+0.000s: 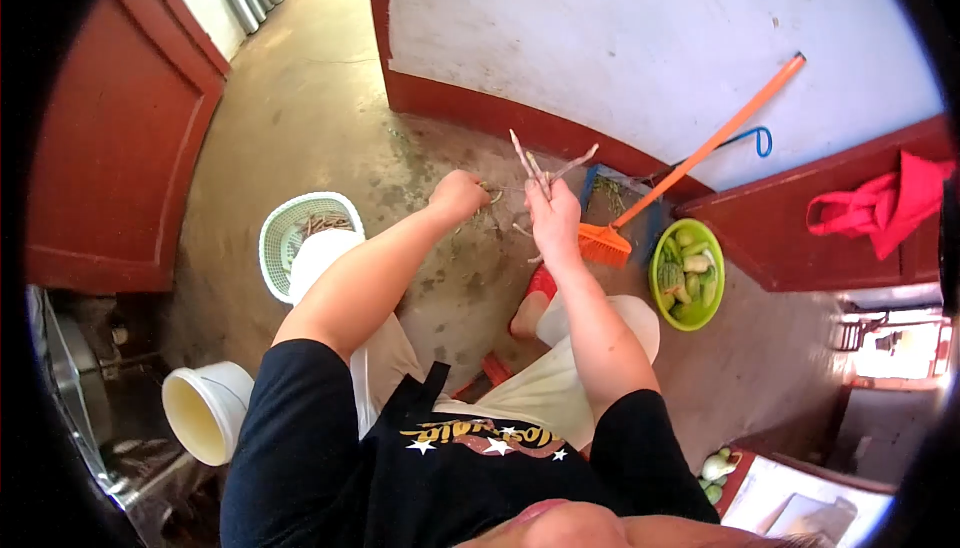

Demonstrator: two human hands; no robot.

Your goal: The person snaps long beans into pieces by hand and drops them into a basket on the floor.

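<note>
Thin pinkish-brown stalks stick up and out from my right hand, whose fingers are wrapped round them. To its left, my left hand is closed, with small greenish bits at its fingertips and a thin strand running toward the stalks. Both hands are above the floor in front of my knees. A pale green and white basket on the left holds a pile of similar short brown pieces, partly hidden by my knee.
On the right are an orange broom with a blue dustpan and a green basin of green vegetables. A white bucket stands at the lower left. A red cloth hangs at the right.
</note>
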